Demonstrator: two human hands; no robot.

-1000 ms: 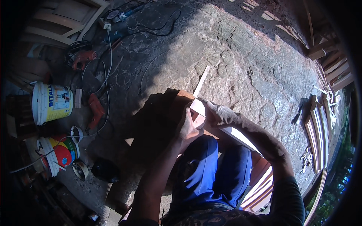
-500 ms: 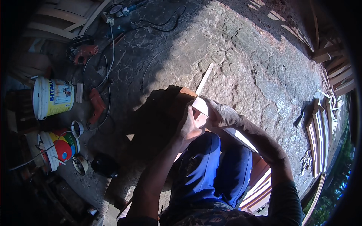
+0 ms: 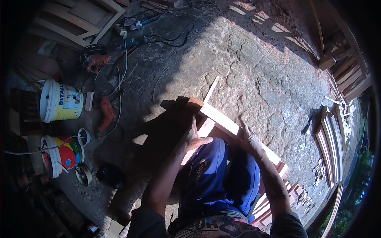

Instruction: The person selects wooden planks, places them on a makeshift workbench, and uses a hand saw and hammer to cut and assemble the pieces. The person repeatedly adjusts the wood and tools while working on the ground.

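In front of my blue-trousered knees is a wooden frame (image 3: 219, 117) of pale boards joined at a corner. One long board runs down to the right; another piece (image 3: 206, 129) runs back toward my left. My left hand (image 3: 191, 139) straddles that shorter piece, thumb stretched across it, fingers along its outer side. Farther along the long board, my right hand (image 3: 252, 142) grips it, fingers over its far edge. A thin wooden strip (image 3: 212, 89) sticks out beyond the corner. Beside the corner lies a brown wood block (image 3: 194, 102), partly in shadow.
At left are a white-and-yellow bucket (image 3: 61, 101), a colourful bucket (image 3: 65, 156), a tape roll (image 3: 83, 175), an orange drill (image 3: 105, 115) and trailing cords. Stacked wood strips (image 3: 331, 146) lie at right. More cut pieces (image 3: 295, 190) lie near my right arm.
My right hand has slid away from the corner, down the long board to the right. The left hand has moved slightly down and its fingers have spread. More of the frame shows.
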